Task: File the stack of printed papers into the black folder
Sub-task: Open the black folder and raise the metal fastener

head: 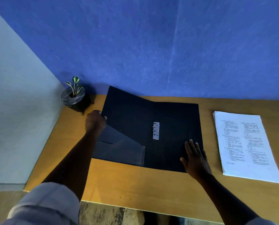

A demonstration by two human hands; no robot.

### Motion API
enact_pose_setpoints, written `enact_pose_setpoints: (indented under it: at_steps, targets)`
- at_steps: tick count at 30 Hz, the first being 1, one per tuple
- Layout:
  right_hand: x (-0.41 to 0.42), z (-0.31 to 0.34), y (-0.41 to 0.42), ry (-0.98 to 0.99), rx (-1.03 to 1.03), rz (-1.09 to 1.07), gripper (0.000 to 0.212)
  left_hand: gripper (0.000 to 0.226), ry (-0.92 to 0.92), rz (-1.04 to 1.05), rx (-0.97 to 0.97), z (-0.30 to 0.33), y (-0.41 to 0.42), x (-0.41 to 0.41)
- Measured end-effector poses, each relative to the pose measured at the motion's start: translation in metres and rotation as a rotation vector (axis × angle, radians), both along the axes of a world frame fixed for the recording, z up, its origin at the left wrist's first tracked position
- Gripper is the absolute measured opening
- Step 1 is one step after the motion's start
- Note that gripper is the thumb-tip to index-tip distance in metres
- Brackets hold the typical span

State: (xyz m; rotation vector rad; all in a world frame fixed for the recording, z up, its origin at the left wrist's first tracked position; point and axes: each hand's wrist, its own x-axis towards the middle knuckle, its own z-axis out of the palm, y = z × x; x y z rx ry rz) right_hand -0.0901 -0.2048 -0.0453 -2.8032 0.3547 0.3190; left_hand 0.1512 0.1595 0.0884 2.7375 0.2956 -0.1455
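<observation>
On the wooden desk, the black card folder lies open beside the stack of printed white papers.
Left hand grips the raised cover's edge, seemingly to keep it open; right hand presses flat, fingers spread, steadying the back panel.

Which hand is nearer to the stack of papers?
Right. The right hand lies flat on the folder beside the papers; the left hand grips the folder's far left cover.

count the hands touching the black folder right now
2. The left hand grips the left edge of the black folder, holding the front cover open. The right hand lies flat on the right panel near its bottom right corner.
</observation>
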Motion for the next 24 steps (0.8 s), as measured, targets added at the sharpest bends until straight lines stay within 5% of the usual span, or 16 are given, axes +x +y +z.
enact_pose_setpoints:
  at_steps: [8, 17, 24]
  targets:
    - [-0.003, -0.008, -0.006, -0.015, -0.028, 0.011, 0.084, 0.036, 0.085, 0.08, -0.021, -0.045, 0.024, 0.012]
    - [-0.004, -0.019, -0.001, -0.015, -0.102, 0.009, 0.08, 0.053, 0.173, 0.069, -0.032, -0.077, 0.025, 0.008]
    - [-0.005, -0.017, 0.0, 0.008, -0.116, 0.018, 0.078, 0.052, 0.246, 0.005, 0.111, -0.082, 0.004, -0.006]
